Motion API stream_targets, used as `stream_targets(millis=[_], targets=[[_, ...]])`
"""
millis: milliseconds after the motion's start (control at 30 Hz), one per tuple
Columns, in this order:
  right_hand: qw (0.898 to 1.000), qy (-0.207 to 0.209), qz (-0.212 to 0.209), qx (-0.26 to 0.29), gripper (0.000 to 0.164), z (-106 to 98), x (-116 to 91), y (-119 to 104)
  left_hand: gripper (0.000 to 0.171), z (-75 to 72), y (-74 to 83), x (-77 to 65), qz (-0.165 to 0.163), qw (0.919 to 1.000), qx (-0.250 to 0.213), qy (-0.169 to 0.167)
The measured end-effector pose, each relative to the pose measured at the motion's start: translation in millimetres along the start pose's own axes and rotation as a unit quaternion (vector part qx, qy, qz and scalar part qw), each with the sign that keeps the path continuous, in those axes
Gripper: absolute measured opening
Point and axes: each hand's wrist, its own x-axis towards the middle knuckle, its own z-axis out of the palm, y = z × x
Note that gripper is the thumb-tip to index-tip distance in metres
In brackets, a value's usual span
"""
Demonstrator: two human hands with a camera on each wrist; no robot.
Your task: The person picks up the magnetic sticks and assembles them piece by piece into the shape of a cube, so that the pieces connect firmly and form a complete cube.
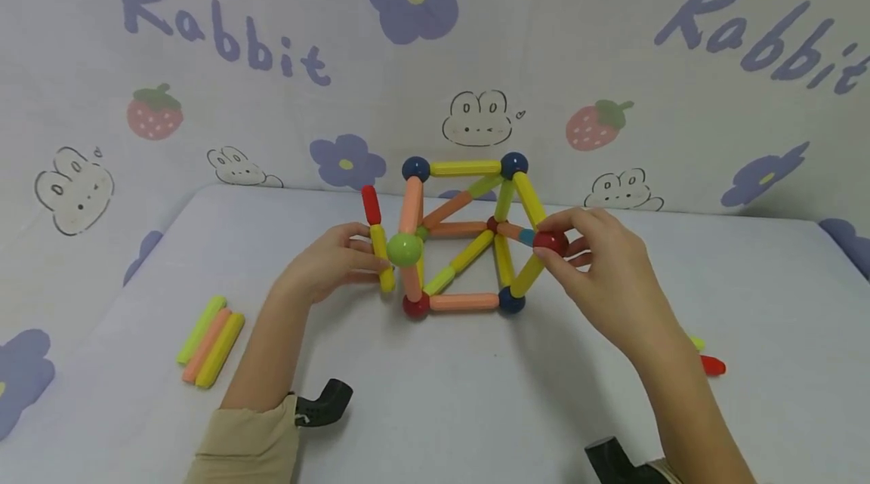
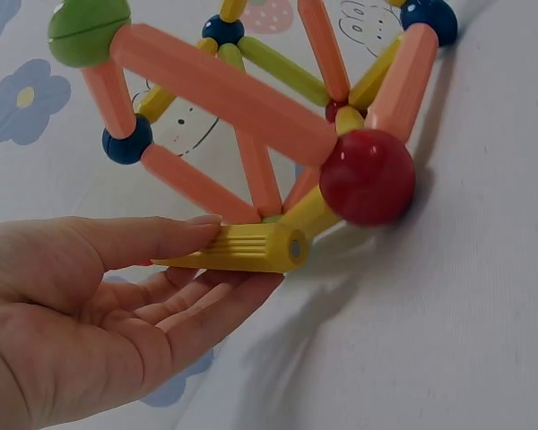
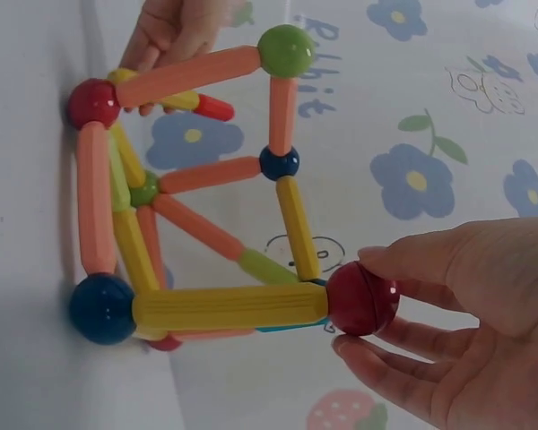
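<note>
A box-shaped frame (image 1: 465, 303) of yellow, orange and green sticks joined by coloured balls stands on the table. My right hand (image 1: 608, 269) pinches the red ball (image 3: 363, 298) at its right corner between thumb and fingers; yellow sticks and a partly hidden orange-and-blue piece meet there. Left of the frame, my left hand (image 1: 340, 261) holds a yellow magnetic stick (image 2: 251, 248) between thumb and fingers. A shorter red stick (image 1: 370, 205) extends from its upper end. Close beside the left hand are a green ball (image 1: 404, 249) and a lower red ball (image 2: 368, 177).
Green, orange and yellow sticks (image 1: 212, 344) lie side by side at the left of the white table (image 1: 435, 408). Partly behind the right forearm lie a red piece (image 1: 712, 365) and a green one. A printed cloth (image 1: 516, 38) hangs behind.
</note>
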Motion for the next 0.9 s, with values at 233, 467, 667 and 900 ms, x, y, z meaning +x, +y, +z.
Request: stream_targets(millis=[233, 467, 667, 900], targets=[[1.0, 0.008, -0.001, 0.0, 0.028, 2, 0, -1, 0.052, 9.3, 3.9, 5.2, 0.012, 0.9997, -0.019, -0.007], [1.0, 0.01, -0.001, 0.004, 0.027, 3, 0, -1, 0.056, 15.5, 4.5, 8.0, 0.02, 0.9993, -0.016, -0.027], [1.0, 0.011, 0.0, 0.003, 0.027, 4, 0, -1, 0.051, 22.2, 7.2, 8.3, 0.055, 0.998, -0.016, -0.027], [1.0, 0.015, 0.0, 0.001, 0.027, 5, -1, -2, 0.05, 33.5, 13.6, 12.5, 0.102, 0.9916, -0.064, 0.046]])
